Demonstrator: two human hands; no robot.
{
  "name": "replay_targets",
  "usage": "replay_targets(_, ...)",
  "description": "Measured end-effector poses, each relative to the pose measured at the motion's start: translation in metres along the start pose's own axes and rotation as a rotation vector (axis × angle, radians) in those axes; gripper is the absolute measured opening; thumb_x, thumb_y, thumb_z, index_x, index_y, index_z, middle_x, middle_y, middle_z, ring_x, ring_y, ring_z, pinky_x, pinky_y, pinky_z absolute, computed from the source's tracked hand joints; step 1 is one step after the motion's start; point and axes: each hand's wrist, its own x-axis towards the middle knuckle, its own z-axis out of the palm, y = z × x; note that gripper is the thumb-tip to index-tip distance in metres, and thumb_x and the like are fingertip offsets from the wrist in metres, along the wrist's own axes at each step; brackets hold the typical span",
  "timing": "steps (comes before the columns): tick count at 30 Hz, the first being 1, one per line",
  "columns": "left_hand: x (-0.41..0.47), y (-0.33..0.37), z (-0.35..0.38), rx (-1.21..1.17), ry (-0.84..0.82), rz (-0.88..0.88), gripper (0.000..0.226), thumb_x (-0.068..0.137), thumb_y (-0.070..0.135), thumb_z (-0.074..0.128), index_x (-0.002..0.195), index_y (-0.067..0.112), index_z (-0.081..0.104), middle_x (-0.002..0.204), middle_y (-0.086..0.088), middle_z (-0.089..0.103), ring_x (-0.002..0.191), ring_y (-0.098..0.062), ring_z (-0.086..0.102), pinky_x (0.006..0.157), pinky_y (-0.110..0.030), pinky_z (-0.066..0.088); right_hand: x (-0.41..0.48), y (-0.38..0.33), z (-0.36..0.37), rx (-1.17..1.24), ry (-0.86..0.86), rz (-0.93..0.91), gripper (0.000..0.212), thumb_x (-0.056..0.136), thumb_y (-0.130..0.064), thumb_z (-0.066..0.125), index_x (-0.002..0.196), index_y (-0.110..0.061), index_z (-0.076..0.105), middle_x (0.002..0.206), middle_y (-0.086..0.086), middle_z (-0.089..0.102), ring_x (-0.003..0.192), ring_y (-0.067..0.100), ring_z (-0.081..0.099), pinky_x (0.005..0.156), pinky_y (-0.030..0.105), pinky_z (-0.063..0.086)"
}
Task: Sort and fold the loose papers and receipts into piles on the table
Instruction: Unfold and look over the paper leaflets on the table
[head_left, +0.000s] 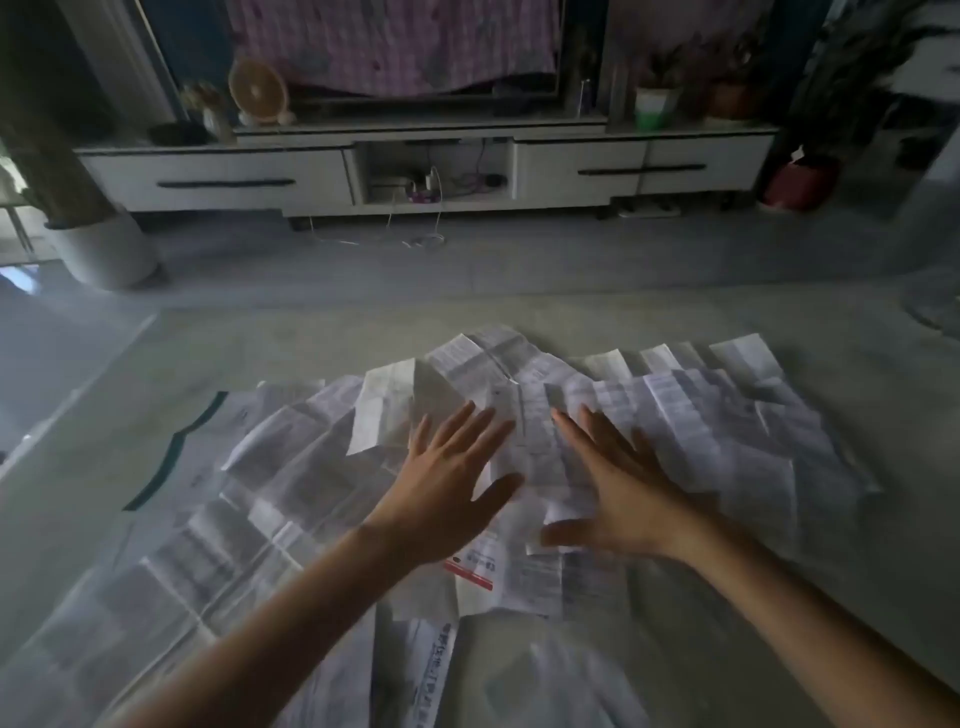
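A wide heap of creased white papers and receipts (675, 415) covers the pale table (311, 343) in front of me. Large printed sheets (218, 545) lie unfolded at the left. A slip with a red band (475, 569) lies near the middle. My left hand (447, 478) rests flat on the heap with its fingers spread. My right hand (618, 483) is spread just to its right, palm down over the papers, with a long narrow receipt (535, 447) between the two hands. Neither hand grips anything.
A dark-edged sheet (171, 452) pokes out at the heap's left. Beyond the table's far edge are grey floor, a white TV cabinet (426, 166), a white plant pot (104, 249) at the left and a red pot (800, 182) at the right.
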Motion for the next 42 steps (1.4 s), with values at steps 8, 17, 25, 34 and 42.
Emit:
replay_targets(8,-0.001,-0.001,0.039,0.163,0.013,0.039,0.062,0.093,0.054,0.024,0.148,0.030,0.010,0.158,0.005,0.002,0.144,-0.010,-0.006,0.115,-0.041,-0.008,0.005,0.008,0.031,-0.070,0.201,-0.062,0.091,0.078,-0.068,0.045,0.149,-0.032,-0.001,0.158,0.000,0.001,0.145,0.015,-0.003,0.118,0.040,-0.002)
replay_targets(17,-0.059,0.002,0.018,-0.014,0.286,-0.088,0.065,0.095,0.048,0.035,0.149,0.025,0.007,0.157,0.004,0.006,0.144,-0.010,0.003,0.112,-0.023,0.001,-0.009,-0.020,0.021,-0.019,0.513,-0.200,0.044,0.099,-0.013,0.037,0.143,-0.016,0.036,0.148,0.007,0.038,0.138,0.024,0.032,0.111,0.032,0.022)
replay_targets(25,-0.147,-0.004,-0.005,-1.381,0.509,-0.386,0.047,0.088,0.058,0.033,0.113,0.024,0.055,0.124,-0.005,0.059,0.109,-0.017,0.056,0.090,-0.026,0.041,-0.048,-0.123,0.046,-0.045,0.711,-0.592,0.051,0.079,-0.007,0.050,0.129,-0.013,0.048,0.122,0.012,0.063,0.111,0.031,0.061,0.094,0.043,0.041)
replay_targets(34,-0.241,-0.019,-0.012,-2.006,0.420,-0.226,0.077,0.069,0.065,0.062,0.119,0.007,0.063,0.124,-0.021,0.059,0.108,-0.036,0.060,0.087,-0.055,0.050,-0.082,-0.194,0.118,-0.242,0.377,-0.711,0.081,0.081,-0.030,0.048,0.150,-0.019,0.008,0.134,-0.003,0.055,0.121,0.014,0.055,0.100,0.031,0.044)
replay_targets(42,-0.267,-0.034,-0.005,-1.903,0.601,-0.419,0.024,0.058,0.019,0.067,0.074,0.002,0.073,0.071,-0.013,0.069,0.058,-0.025,0.067,0.053,-0.027,0.054,-0.103,-0.176,0.100,-0.150,0.110,-0.702,0.078,0.091,-0.056,0.043,0.149,-0.029,-0.003,0.158,-0.006,-0.006,0.144,0.008,-0.008,0.111,0.022,-0.008)
